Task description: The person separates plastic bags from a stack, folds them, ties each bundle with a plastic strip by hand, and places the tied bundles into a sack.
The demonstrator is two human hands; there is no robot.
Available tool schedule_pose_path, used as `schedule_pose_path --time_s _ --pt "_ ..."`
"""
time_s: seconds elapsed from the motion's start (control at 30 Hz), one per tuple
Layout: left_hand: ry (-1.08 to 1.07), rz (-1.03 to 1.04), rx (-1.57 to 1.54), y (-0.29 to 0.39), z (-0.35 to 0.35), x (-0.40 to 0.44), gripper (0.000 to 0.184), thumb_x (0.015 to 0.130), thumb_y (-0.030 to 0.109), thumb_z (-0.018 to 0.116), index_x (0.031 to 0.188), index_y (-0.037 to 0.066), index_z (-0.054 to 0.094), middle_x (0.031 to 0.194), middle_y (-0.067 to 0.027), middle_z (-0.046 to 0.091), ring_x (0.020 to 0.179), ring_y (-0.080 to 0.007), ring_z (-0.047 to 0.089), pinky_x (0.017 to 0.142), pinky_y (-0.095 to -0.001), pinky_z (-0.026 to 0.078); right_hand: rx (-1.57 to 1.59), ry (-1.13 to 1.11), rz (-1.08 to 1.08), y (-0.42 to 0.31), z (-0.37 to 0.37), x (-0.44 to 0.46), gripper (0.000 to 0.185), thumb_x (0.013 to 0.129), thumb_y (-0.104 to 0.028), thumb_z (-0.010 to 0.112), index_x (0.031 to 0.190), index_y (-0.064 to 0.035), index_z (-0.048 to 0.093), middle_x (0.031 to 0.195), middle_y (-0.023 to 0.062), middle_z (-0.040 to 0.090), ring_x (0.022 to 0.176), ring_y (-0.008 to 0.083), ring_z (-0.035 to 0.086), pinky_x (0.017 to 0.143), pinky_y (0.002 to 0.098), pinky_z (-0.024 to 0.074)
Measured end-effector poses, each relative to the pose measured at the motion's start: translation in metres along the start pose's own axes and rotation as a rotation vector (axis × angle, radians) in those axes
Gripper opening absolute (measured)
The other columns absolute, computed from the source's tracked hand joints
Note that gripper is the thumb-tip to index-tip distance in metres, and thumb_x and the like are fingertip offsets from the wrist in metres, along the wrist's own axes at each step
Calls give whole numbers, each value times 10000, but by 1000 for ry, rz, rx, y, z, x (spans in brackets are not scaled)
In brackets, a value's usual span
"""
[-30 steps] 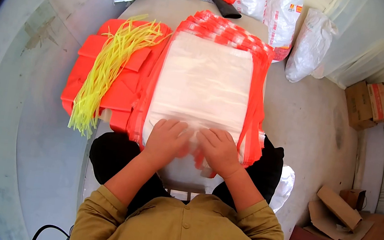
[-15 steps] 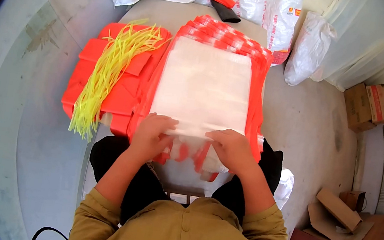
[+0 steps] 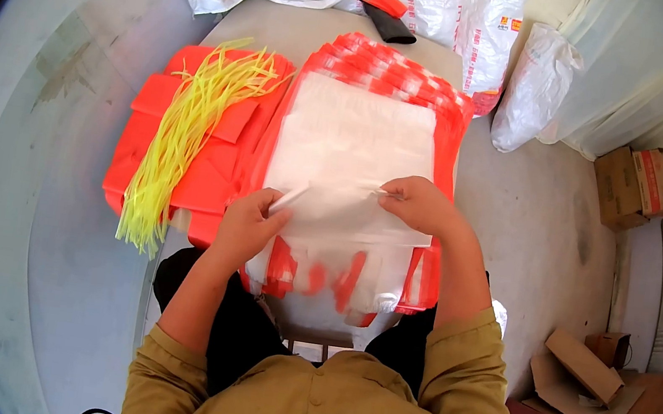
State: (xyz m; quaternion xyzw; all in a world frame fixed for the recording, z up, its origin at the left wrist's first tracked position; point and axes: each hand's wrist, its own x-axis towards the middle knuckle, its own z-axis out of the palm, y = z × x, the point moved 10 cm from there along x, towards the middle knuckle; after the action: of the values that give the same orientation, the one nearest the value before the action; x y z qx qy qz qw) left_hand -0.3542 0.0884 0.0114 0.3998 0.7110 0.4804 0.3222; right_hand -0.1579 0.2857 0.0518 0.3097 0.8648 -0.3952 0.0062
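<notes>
The lettering [image 3: 473, 53] on the white sacks [image 3: 490, 64] is illegible.

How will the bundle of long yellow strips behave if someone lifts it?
The bundle of long yellow strips would probably hang floppy, since one end droops past the stack of folded red sheets. It seems light, because the strips look thin. Some may slip loose, as the ends spread apart.

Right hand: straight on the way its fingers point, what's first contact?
Likely the white sheet that the right hand pinches, spreading leftward from it; push in or skim over, depth is unclear.
</notes>
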Motion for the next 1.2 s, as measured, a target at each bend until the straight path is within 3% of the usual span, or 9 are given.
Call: schedule_pose_path --time_s 0.13,0.33,0.43,0.53,0.7,0.8,1.0,1.1,1.2 --pt "101 -67 173 6 -3 3 210 955 196 723 1034 1 716 756 -75 666 692 -155 619 662 -316 491 -7 -57 32 12 7 20 321 941 -286 650 1065 -5 743 978 229 725 900 383 686 817 454 535" --pt "183 -11 334 21 -3 7 216 955 197 724 936 -14 681 720 -127 642 648 -230 609 627 -353 477 -67 119 119 2 -8 7 332 955 -320 650 1049 -16 743 1031 194 729 979 389 674 866 461 531" --pt "214 -12 325 21 -3 7 232 951 214 723 920 -10 675 719 -143 643 646 -256 618 623 -372 477 -172 239 -7 -2 -11 3 293 936 -288 687 1094 -46 734 1100 167 719 1049 372 657 915 442 519" --pt "235 6 336 19 -3 9 230 950 217 723 914 -5 677 716 -144 643 646 -257 620 625 -376 479 -282 567 -307 -20 -12 -21 288 882 -209 734 1138 -79 711 1175 136 691 1140 357 618 980 459 498" --pt "249 -24 334 14 -3 14 232 940 217 732 908 -7 680 703 -111 638 638 -219 608 616 -353 472 -452 425 -510 -53 30 -66 382 828 -88 719 1205 -66 660 1354 143 620 1297 376 541 1095 502 440" --pt "206 -110 265 -4 -3 22 247 937 260 703 937 14 694 750 -131 674 686 -283 656 658 -394 500 -501 417 -486 -48 34 -72 442 821 -64 699 1259 -57 639 1444 152 573 1356 385 508 1131 504 413" --pt "186 -150 60 -14 -4 26 337 920 302 737 1042 -9 694 768 -102 697 711 -274 670 671 -381 516 -549 441 -454 -33 33 -61 480 839 -39 632 1317 -81 635 1485 152 558 1376 379 502 1134 505 409" --pt "247 2 406 27 -10 9 379 883 279 773 1153 27 689 972 -129 731 881 -314 688 801 -429 544 -607 431 -444 -35 33 -60 459 881 -43 577 1333 -91 638 1487 150 562 1375 372 512 1128 492 417" --pt "316 542 801 90 6 -26 423 828 222 800 1206 68 689 1234 -160 691 1144 -356 646 984 -507 510 -644 398 -426 -39 29 -61 480 862 -44 625 1338 -114 639 1479 129 576 1376 369 521 1121 485 433"
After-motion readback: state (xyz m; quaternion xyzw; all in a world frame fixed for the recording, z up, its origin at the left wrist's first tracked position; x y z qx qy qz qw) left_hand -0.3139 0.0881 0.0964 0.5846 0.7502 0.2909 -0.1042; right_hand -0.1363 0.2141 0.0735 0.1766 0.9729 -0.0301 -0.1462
